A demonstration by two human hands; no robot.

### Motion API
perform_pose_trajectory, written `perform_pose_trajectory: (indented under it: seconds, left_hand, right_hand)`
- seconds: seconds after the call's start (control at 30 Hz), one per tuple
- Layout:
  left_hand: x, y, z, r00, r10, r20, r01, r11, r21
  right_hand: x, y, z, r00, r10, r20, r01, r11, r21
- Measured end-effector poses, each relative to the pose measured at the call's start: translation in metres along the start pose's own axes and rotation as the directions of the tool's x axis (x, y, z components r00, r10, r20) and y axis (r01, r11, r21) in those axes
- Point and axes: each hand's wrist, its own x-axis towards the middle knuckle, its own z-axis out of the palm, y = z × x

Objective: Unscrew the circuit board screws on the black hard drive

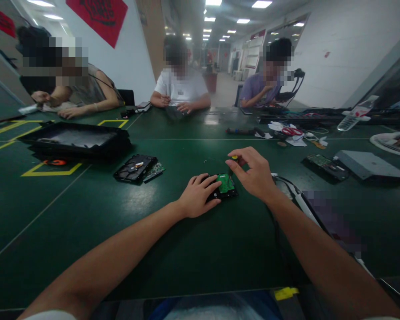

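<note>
A hard drive (227,186) with a green circuit board facing up lies flat on the table. My left hand (198,195) spans its left side, with fingers across the top and the thumb along the near edge, holding it against the table. In my right hand (251,171) is a small screwdriver (234,158) with a yellow cap, pinched between thumb and fingers. It stands roughly upright over the right part of the board. Its tip is too small to make out, so I cannot tell whether it touches a screw.
Another hard drive (136,168) lies left beside a loose circuit board (156,170). Behind them stands a black tray (76,135). To the right are one more drive (326,167), a grey box (371,165) and a cabled device (330,218). Several people sit across the table.
</note>
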Motion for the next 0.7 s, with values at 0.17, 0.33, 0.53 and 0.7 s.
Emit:
perform_pose_trajectory:
  seconds: [0.17,0.33,0.53,0.7]
  left_hand:
    - [0.0,0.0,0.0,1.0,0.003,0.01,-0.004,1.0,0.014]
    - [0.002,-0.006,-0.003,1.0,0.018,0.021,-0.018,1.0,-0.009]
    - [0.004,-0.015,-0.007,0.998,0.055,0.038,-0.053,0.997,-0.046]
    - [0.003,-0.015,-0.005,0.998,0.049,0.033,-0.048,0.998,-0.037]
  right_hand:
    - [-0.007,0.011,0.015,0.999,0.042,-0.013,-0.04,0.991,0.132]
    - [-0.023,0.015,0.016,0.992,0.069,-0.101,-0.055,0.989,0.137]
    - [-0.027,0.018,0.013,0.987,0.016,-0.16,-0.004,0.997,0.076]
    - [-0.034,0.016,0.016,0.993,0.045,-0.105,-0.029,0.987,0.156]
